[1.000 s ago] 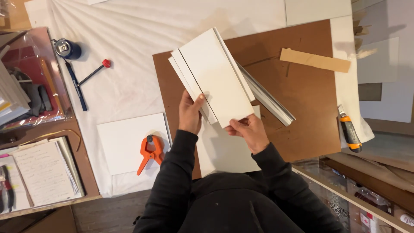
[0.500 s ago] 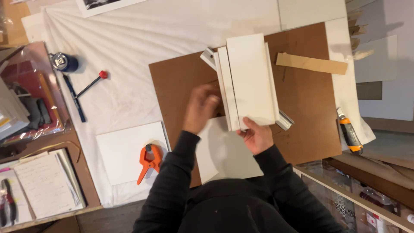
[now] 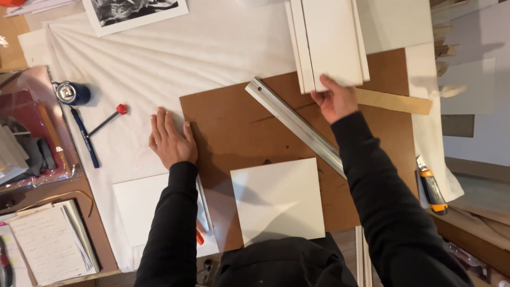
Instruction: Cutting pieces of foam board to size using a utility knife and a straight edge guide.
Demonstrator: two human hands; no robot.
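On the far left of the surface (image 3: 223, 48), which has a white cloth over it, lie a blue roll (image 3: 73, 93) and a thin tool with a red tip (image 3: 121, 109), well away from the work. The left hand (image 3: 171, 139) lies flat and open on the cloth, fingers spread, holding nothing, right at the left edge of the brown board (image 3: 239, 127). If this hand presses or slides, the loose cloth could bunch up and push the board out of place. A white square card (image 3: 279, 200) lies on the board, close to the person. A long metal ruler (image 3: 295, 125) lies slanted across the board, and the right sleeve (image 3: 382, 202) passes over its lower end; the sleeve could drag it onto the white card. The right hand (image 3: 336, 98) has its grip closed on the near edge of a stack of white boards (image 3: 329, 40), at the far end of the brown board. Held only at one edge, the stack could fan apart, or a board could slip out. An orange knife (image 3: 431, 187) lies at the right edge, where an elbow could knock it off.
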